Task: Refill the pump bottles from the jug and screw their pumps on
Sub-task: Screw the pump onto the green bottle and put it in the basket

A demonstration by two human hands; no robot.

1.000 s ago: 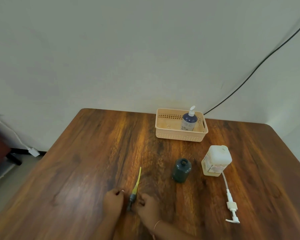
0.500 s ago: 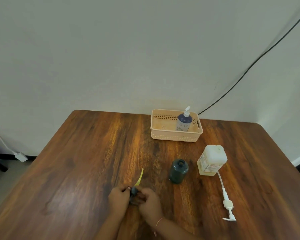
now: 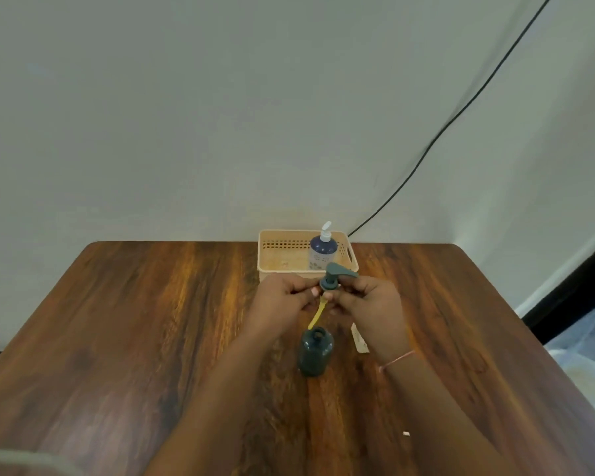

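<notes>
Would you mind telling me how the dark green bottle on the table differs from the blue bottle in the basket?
The dark green bottle stands on the bare table, open-necked; the blue bottle stands in the basket, its white pump fitted. The green one's pump is held above it by both hands. Both stand upright.

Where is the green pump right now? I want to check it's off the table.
In the head view, the green pump is held up by both hands above the open green bottle, before the basket.
</notes>
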